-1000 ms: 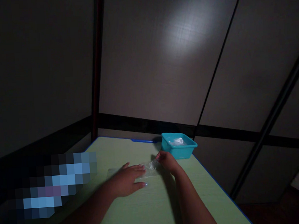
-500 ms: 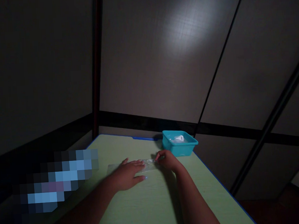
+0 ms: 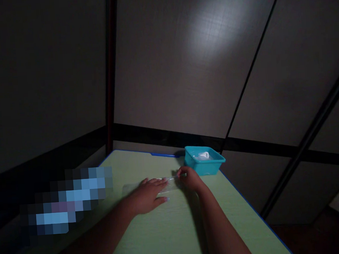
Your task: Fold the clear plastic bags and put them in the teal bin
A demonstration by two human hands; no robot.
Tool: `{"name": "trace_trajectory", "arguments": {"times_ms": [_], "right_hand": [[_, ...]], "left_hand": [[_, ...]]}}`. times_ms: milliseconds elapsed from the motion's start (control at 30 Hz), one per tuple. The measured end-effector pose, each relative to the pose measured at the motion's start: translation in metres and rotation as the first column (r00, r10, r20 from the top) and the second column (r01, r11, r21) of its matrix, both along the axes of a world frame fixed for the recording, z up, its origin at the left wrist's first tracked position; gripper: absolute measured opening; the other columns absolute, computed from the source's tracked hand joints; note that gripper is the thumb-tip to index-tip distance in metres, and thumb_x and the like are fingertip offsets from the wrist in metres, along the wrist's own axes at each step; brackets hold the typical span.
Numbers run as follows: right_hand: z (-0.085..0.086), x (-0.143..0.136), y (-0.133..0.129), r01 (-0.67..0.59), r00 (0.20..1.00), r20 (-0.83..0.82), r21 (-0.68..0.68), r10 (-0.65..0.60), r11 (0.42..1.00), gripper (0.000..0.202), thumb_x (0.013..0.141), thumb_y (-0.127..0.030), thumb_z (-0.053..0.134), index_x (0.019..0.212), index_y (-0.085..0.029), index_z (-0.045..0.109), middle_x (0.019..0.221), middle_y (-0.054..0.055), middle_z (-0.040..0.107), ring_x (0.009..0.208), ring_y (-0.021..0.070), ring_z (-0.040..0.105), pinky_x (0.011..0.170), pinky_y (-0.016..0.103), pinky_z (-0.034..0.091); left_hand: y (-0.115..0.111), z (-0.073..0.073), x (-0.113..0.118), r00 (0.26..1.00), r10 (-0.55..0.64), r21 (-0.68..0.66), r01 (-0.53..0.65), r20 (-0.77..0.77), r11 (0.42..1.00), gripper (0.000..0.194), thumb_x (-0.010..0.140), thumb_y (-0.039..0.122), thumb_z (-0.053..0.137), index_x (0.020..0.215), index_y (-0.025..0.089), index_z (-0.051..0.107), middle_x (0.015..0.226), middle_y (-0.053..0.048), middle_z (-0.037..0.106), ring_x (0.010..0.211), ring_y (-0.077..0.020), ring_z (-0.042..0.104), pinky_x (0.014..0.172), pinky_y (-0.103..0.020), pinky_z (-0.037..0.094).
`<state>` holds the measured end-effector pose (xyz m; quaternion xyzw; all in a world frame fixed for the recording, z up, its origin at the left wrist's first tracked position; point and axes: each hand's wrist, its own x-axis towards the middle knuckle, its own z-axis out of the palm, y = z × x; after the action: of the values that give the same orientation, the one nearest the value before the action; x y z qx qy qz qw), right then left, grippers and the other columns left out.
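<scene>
A clear plastic bag lies flat on the light green table. My left hand rests palm down on it, fingers stretched out and thumb apart. At the bag's right end, my right hand pinches its edge between thumb and fingertips. Part of the bag is hidden under my left hand; its left end shows beyond the wrist. Just behind my right hand stands a turquoise plastic basket with clear, shiny plastic inside.
The table has a blue edge and a blue strip at its far side. Dark wall panels rise right behind it. On the left is a pixelated blue patch.
My left hand has slid slightly to the right along the bag, its fingers lying flatter. The right hand keeps its pinch at the bag's end. The view has shifted a little.
</scene>
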<state>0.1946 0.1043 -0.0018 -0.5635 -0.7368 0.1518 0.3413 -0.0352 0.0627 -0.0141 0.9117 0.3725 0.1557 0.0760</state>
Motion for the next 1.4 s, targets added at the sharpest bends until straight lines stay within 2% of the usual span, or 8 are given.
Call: {"name": "trace_trajectory", "arguments": {"times_ms": [167, 267, 367, 533, 800, 1000, 1233, 1400], "right_hand": [[-0.007, -0.003, 0.002, 0.019, 1.000, 0.001, -0.048, -0.019, 0.999, 0.021, 0.066, -0.021, 0.063, 0.085, -0.016, 0.060, 0.071, 0.002, 0.063, 0.063, 0.0129, 0.054, 0.057, 0.022, 0.039], [-0.012, -0.002, 0.005, 0.047, 0.999, 0.010, -0.074, -0.046, 0.996, 0.021, 0.058, -0.018, 0.069, 0.078, -0.016, 0.061, 0.066, 0.001, 0.062, 0.061, 0.0127, 0.052, 0.056, 0.022, 0.037], [-0.014, -0.001, 0.008, 0.074, 0.997, 0.002, -0.081, -0.074, 0.994, 0.012, 0.060, -0.017, 0.067, 0.069, -0.016, 0.059, 0.063, 0.001, 0.061, 0.061, 0.0126, 0.052, 0.056, 0.021, 0.036], [-0.017, 0.000, 0.014, 0.087, 0.994, -0.054, -0.070, -0.091, 0.994, 0.005, 0.063, -0.018, 0.061, 0.062, -0.016, 0.057, 0.060, 0.001, 0.060, 0.060, 0.0130, 0.052, 0.056, 0.022, 0.036], [-0.008, 0.001, 0.007, -0.096, 0.969, -0.230, -0.029, 0.087, 0.995, 0.008, 0.064, -0.021, 0.059, 0.062, -0.015, 0.053, 0.062, 0.003, 0.061, 0.060, 0.0143, 0.054, 0.059, 0.025, 0.042], [-0.003, 0.004, 0.003, -0.196, 0.951, -0.247, -0.006, 0.188, 0.981, 0.005, 0.062, -0.019, 0.057, 0.063, -0.014, 0.056, 0.064, 0.003, 0.061, 0.063, 0.0140, 0.054, 0.063, 0.026, 0.042], [-0.013, -0.001, 0.010, -0.164, 0.966, -0.207, -0.015, 0.157, 0.986, 0.012, 0.061, -0.019, 0.061, 0.071, -0.013, 0.060, 0.064, 0.002, 0.061, 0.061, 0.0127, 0.051, 0.059, 0.024, 0.040], [-0.015, -0.005, 0.012, -0.135, 0.978, -0.158, 0.017, 0.136, 0.991, 0.005, 0.063, -0.017, 0.060, 0.065, -0.013, 0.059, 0.063, 0.002, 0.061, 0.062, 0.0134, 0.051, 0.060, 0.024, 0.039]], "left_hand": [[-0.002, 0.001, 0.005, 0.999, -0.028, 0.041, 0.029, -0.023, 0.999, 0.046, 0.086, 0.050, 0.039, 0.129, 0.034, 0.042, 0.136, 0.002, 0.044, 0.121, -0.0248, 0.038, 0.100, -0.044, 0.027], [-0.002, -0.002, 0.005, 1.000, -0.016, 0.030, 0.017, -0.027, 0.999, 0.048, 0.086, 0.053, 0.037, 0.130, 0.034, 0.040, 0.138, 0.003, 0.041, 0.129, -0.0268, 0.028, 0.104, -0.048, 0.021], [-0.001, -0.003, 0.005, 0.999, -0.038, -0.003, 0.038, -0.022, 0.999, 0.050, 0.086, 0.054, 0.036, 0.132, 0.033, 0.038, 0.141, 0.001, 0.037, 0.133, -0.0247, 0.021, 0.106, -0.048, 0.015], [-0.001, -0.001, 0.006, 0.997, -0.071, -0.074, 0.071, -0.002, 0.995, 0.048, 0.088, 0.051, 0.032, 0.133, 0.032, 0.036, 0.141, -0.002, 0.035, 0.130, -0.0209, 0.031, 0.107, -0.048, 0.016], [-0.005, 0.002, 0.007, 0.999, -0.024, -0.074, 0.026, 0.027, 0.997, 0.046, 0.088, 0.050, 0.033, 0.131, 0.033, 0.038, 0.140, -0.003, 0.036, 0.129, -0.0229, 0.032, 0.105, -0.053, 0.016], [-0.002, 0.001, 0.003, 1.000, -0.017, -0.102, 0.020, 0.022, 0.995, 0.047, 0.089, 0.049, 0.032, 0.133, 0.033, 0.034, 0.143, -0.002, 0.032, 0.131, -0.0216, 0.028, 0.105, -0.052, 0.016], [-0.002, 0.004, 0.003, 1.000, -0.020, -0.122, 0.021, 0.004, 0.992, 0.049, 0.089, 0.051, 0.030, 0.134, 0.033, 0.033, 0.143, -0.002, 0.030, 0.132, -0.0213, 0.027, 0.105, -0.052, 0.015], [0.000, 0.001, 0.003, 1.000, -0.018, -0.124, 0.018, 0.003, 0.992, 0.050, 0.089, 0.053, 0.029, 0.134, 0.032, 0.033, 0.143, -0.003, 0.030, 0.132, -0.0218, 0.027, 0.105, -0.053, 0.016]]}}
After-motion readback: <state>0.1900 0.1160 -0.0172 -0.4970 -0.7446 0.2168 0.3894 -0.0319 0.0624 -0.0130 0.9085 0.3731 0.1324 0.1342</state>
